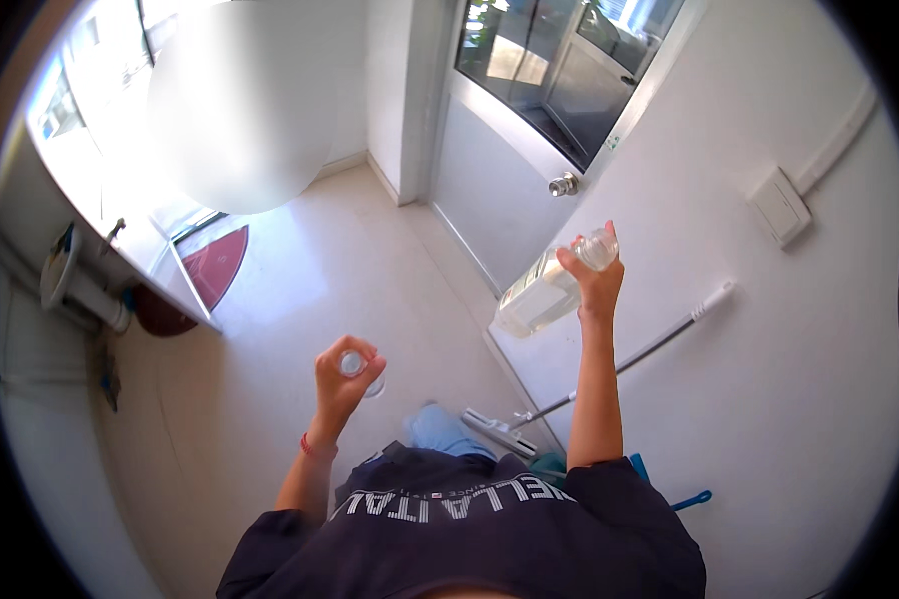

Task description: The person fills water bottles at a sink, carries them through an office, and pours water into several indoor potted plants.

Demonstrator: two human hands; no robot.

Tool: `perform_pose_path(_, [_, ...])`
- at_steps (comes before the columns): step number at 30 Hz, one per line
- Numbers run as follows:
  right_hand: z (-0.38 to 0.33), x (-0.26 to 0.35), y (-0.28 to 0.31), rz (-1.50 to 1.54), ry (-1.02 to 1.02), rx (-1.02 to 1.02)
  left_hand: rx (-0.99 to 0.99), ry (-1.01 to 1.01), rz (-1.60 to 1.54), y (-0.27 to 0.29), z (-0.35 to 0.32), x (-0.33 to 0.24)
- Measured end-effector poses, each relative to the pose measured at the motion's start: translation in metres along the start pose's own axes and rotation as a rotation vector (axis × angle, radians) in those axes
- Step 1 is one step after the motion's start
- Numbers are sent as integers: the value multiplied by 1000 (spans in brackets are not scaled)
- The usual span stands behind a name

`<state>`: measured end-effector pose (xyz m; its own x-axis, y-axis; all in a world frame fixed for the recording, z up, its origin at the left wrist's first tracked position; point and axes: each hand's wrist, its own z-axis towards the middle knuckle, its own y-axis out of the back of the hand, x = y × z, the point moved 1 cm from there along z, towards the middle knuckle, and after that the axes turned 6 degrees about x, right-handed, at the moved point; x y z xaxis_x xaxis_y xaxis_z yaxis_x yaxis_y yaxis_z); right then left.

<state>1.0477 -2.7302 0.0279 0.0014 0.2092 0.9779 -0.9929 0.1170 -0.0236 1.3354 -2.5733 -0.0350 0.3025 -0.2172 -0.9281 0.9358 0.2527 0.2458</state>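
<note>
Fingers (pixel 567 263) of the right hand (pixel 600 287) were wrapped around the neck end of a large clear bottle (pixel 537 301), holding it up in the air before the wall on the person's right. The bottle was tilted, its neck toward the upper right and its broad base slanting down to the left; a label showed along one side. At the person's left, the left hand (pixel 335 391) was curled closed around a small clear vessel (pixel 351 363), whose round end showed within the ring of thumb and finger; its exact kind was too small to tell. The two hands were well apart, both above a pale floor (pixel 270 399). A red bracelet (pixel 317 448) circled the left wrist, and the person wore a dark shirt (pixel 440 544) with pale lettering. A mop (pixel 655 345) with a grey and white handle leaned against the white wall below the bottle. Farther off stood a white door (pixel 489 160) with a glass pane and a silver knob (pixel 563 185), and a dark red mat (pixel 220 268) lay leftward.
</note>
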Motion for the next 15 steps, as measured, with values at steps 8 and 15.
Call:
perform_pose_path(8, [226,-93,-34,-169,18,-292,145,-81,-114,-70,276,81])
perform_pose_path(15, [360,-104,-28,-424,-13,-534,318,-148,-92,-132,455,109])
